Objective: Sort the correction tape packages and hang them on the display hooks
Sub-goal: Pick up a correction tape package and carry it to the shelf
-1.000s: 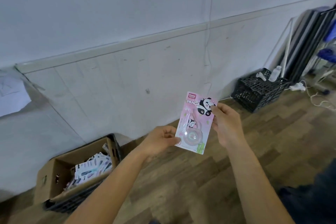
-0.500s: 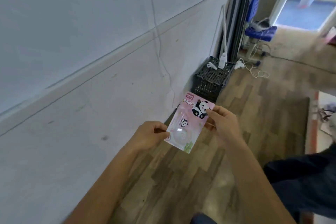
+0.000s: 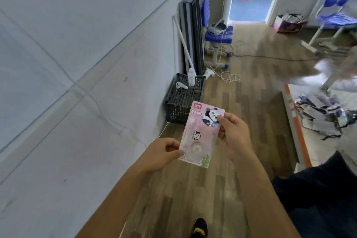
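Pinched at two opposite corners, one pink correction tape package [image 3: 201, 133] with a panda print is held between both hands. Its lower left corner is gripped by the left hand [image 3: 160, 153], with the thumb on the front and the fingers curled behind. Its upper right edge is gripped by the right hand [image 3: 234, 131], with the thumb laid on the panda picture. The package is kept in the air in front of the body, upright and a little tilted, with the printed face turned to the camera. It is touched by nothing else.

Below it a wooden floor [image 3: 241, 102] is seen, and to the left a pale wall [image 3: 77, 63]. A black crate [image 3: 183, 100] stands against the wall just beyond the package, with a white bottle [image 3: 191, 77] on it. Farther off a blue chair [image 3: 218, 32] is visible. At the right edge a heap of packets [image 3: 318, 114] lies, too blurred to be read. No display hooks are seen in this view.

It is judged that the package is being examined or carried for sorting, and that the hanging is not yet done. Only corners are gripped, so the card can be bent, or it can slip out if one hand is released carelessly. As the hooks are out of view, the package can be brought to the wrong row. A white cable [image 3: 229, 78] lies on the floor ahead and can be tripped over.
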A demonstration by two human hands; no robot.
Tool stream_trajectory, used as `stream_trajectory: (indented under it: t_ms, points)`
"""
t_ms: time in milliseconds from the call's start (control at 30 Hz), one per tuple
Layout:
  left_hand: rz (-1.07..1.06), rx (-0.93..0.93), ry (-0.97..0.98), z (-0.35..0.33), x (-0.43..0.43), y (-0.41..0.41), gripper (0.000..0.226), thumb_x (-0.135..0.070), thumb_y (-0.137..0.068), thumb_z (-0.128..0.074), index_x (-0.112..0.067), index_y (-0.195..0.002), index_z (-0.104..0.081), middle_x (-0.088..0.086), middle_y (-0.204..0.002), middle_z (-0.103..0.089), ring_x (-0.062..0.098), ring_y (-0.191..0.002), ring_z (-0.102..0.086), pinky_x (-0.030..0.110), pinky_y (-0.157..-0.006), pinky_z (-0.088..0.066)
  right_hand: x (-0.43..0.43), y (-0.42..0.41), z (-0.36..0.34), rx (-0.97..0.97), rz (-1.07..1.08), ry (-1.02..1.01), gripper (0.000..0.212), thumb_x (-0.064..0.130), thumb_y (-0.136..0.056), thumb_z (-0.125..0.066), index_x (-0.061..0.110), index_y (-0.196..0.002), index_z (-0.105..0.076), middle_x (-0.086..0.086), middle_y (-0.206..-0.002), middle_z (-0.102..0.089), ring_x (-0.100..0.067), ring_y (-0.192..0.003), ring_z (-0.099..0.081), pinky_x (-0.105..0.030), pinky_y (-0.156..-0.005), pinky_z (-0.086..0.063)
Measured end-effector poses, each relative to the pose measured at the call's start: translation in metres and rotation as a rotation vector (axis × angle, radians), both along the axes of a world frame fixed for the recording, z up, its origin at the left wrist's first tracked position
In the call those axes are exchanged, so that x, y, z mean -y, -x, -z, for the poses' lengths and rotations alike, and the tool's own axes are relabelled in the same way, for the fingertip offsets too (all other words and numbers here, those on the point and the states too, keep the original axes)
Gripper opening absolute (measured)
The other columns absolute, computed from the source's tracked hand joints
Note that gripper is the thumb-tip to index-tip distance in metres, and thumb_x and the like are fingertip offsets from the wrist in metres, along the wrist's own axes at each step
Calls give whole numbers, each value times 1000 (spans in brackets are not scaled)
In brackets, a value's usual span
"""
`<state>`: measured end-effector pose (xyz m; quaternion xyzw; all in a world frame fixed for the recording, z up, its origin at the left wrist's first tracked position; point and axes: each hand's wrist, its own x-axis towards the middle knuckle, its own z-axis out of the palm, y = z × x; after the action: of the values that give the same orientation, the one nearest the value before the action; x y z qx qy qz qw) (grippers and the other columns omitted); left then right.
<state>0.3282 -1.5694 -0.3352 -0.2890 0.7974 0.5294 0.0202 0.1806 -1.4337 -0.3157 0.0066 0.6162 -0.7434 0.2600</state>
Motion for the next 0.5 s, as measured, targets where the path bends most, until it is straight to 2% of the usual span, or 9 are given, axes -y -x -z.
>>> stream_trajectory:
  t_ms: [100,200,367,500]
  points:
    - [22,-30,2,-10,36,59,6,-17,-85,-70,-23,-87,-70,-5,-87,-75,13,-85,-70,38,-88,-55,29,52,-13,-24,46,18,20,5,-94,-53,12,-78,-64,-5,-71,-68,-9,-54,-58,-20,-48,-46]
    - [72,-48,-25,-16,64,108,9,-14,-85,-69,-23,-87,-70,-4,-89,-75,12,-87,-70,32,-86,-55,50,94,-17,-21,96,20,20,4,-93,-53,11,-78,-64,-5,-72,-68,-10,-53,-58,-20,-47,-45]
    - [157,-87,-64,-11,119,197,15,-6,-85,-67,-21,-85,-71,-3,-86,-75,11,-84,-70,25,-81,-54,85,164,-12,-8,194,-31,18,4,-93,-52,10,-81,-63,-5,-77,-70,-14,-63,-61,-26,-59,-49]
    - [278,-86,-98,-8,166,285,10,-9,-87,-65,-17,-90,-71,1,-89,-75,16,-89,-70,29,-85,-54,118,225,-15,-23,306,-30,16,6,-94,-52,9,-82,-61,-3,-73,-70,-12,-60,-62,-23,-57,-50]
